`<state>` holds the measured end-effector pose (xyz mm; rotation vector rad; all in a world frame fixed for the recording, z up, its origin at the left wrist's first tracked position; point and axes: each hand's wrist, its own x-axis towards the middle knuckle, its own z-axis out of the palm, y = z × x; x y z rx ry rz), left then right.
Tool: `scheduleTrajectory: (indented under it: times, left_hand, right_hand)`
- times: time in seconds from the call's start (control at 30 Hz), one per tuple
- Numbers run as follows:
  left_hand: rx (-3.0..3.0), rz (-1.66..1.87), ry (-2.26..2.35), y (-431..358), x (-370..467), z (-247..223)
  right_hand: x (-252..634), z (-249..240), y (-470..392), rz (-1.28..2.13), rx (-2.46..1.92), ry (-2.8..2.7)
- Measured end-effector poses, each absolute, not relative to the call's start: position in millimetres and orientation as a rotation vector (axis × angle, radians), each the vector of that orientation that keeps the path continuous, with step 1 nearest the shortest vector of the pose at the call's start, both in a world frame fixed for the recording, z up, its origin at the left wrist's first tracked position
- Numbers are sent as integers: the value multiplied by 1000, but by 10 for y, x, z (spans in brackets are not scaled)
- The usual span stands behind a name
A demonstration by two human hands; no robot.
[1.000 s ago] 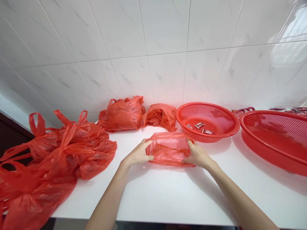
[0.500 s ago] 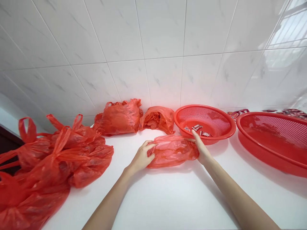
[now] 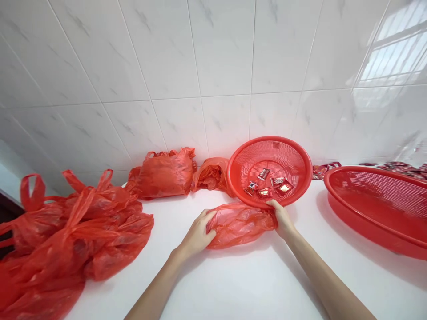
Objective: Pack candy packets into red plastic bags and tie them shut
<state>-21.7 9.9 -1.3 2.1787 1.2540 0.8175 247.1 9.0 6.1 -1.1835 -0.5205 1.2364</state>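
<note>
My left hand [image 3: 196, 233] grips the left side of a thin, see-through red plastic bag [image 3: 238, 231], its thumb and fingers curled at the bag's edge. The bag lies puffed open on the white tabletop. My right hand [image 3: 283, 222] is closed on the near rim of a round red plastic basket [image 3: 240, 166], thumb over the rim and the other fingers hidden below. The bag's right end touches that hand. The basket tilts towards me above the bag. Several small wrapped candies [image 3: 280, 183] lie in its lower half.
Several tied red bags [image 3: 110, 240] are heaped at the left. A full red bag [image 3: 163, 175] and a crumpled one [image 3: 211, 173] stand against the tiled wall [image 3: 173, 58]. A larger red basket [image 3: 373, 222] sits at the right, with wrapped packets [image 3: 400, 168] behind it.
My right hand has taken hold of the basket's rim. The basket has tipped towards me and moved left over the bag, and more candies show inside. My left hand stays at the bag.
</note>
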Motion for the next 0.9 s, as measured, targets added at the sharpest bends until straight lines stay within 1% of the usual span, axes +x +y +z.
scheduleTrajectory:
  times: [0.37,0.6,0.73,0.9]
  left_hand:
    - [1847,844,1214,159,-208,-71]
    - [1626,829,987,92,-161,49]
    - [1616,863,920,107,-168,53]
    - [1602,904,975,124,-188,85]
  right_hand:
    - [2502,141,6,1180,-1205,-602]
    - [2453,152,-21,1139,-1204,-668]
    - [2450,144,-23,1126,-1203,-689]
    - [2453,155,-34,1119,-1205,-710]
